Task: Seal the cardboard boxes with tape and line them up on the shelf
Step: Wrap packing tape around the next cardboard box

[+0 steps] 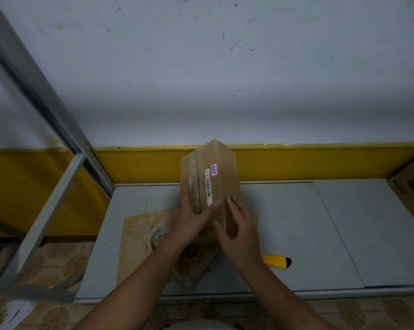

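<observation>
Shelf point(284, 222): grey boards in front of me, running left to right below the yellow-banded wall.
Box point(221, 177): dead ahead on the shelf, its near end between my palms. Its long axis points away from me toward the wall, the centre seam runs the same way, and the far end looks raised.
Flattened cardboard point(134, 236): lies to my left, reaching under the box's near end.
Left hand point(191, 217): flat, fingers straight across the seam face, pressing rather than curled.
Right hand point(238, 226): spread flat against the box's right side, steadying it.
Tape roll point(159, 235): just beside my left wrist, so I judge my left hand the nearer one to fetch it.
Cutter point(276, 260): yellow, just right of my right forearm.
</observation>
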A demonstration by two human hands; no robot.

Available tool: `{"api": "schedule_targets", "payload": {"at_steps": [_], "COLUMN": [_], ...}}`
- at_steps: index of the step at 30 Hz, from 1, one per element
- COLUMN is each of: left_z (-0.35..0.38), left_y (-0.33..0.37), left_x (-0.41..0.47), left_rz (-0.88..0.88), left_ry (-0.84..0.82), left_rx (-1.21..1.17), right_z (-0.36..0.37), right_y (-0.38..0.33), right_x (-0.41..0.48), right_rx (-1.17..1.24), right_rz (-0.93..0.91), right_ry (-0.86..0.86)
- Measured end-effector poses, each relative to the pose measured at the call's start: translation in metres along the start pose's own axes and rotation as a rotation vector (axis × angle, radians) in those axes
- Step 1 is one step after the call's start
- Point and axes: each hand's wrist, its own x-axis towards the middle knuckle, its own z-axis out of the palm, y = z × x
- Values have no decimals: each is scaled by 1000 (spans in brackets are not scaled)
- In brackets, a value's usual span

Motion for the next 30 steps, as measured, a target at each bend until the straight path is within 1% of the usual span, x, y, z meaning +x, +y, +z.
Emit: {"api": "schedule_targets", "payload": {"at_steps": [3, 5, 8, 10, 12, 13, 14, 15, 16, 17, 18, 19, 20, 21, 23, 25, 27, 29, 30], "left_z": [-4, -6, -11, -15, -20, -22, -24, -24, -24, -24, -22, -19, -15, -12, -13, -19, -29, -39, -44], "left_y": [17, 24, 27, 24, 20, 18, 16, 12, 9, 7, 6, 5, 4, 4, 3, 4, 5, 11, 13], "left_x": [-6, -10, -11, -12, -12, -13, -13, -13, -14, -16, -18, -22, -25, -27, -30, -32, -33, -33, -30], "left_rz": [31, 26, -27, -58, -77, -78, -75, -70, -60, -53, -41, -22, 9, 38, 65, 75, 103, 130, 150], "left_ry": [5, -6, -28, -13, 42, 72, 100, 120, 136, 144, 135, 115, 94, 79, 52, -15, -68, -35, 26], "left_rx": [-219, -318, -403, -419, -403, -398, -400, -412, -429, -442, -446, -441, -430, -410, -374, -368, -338, -313, -305], "right_z": [-9, -13, -16, -15, -14, -14, -14, -14, -16, -16, -14, -11, -8, -5, -3, -5, -9, -10, -11], "right_y": [-27, -36, -38, -35, -35, -34, -34, -31, -32, -32, -30, -30, -33, -36, -41, -35, -25, -12, -7], "right_x": [-5, -5, 1, 1, -3, -5, -6, -6, -5, -3, -3, -3, -3, -3, -2, 0, 2, 2, 2], "right_rx": [-87, -116, -101, -27, 102, 182, 270, 373, 497, 633, 780, 931, 1057, 1153, 1215, 1202, 1132, 1013, 946], "right_rz": [-173, -259, -298, -303, -203, -91, 66, 264, 477, 660, 775, 823, 826, 815, 766, 688, 643, 604, 585], "right_ry": [-23, -16, -24, -63, -55, 0, 78, 134, 125, 57, -42, -145, -222, -264, -269, -224, -172, -134, -118]}}
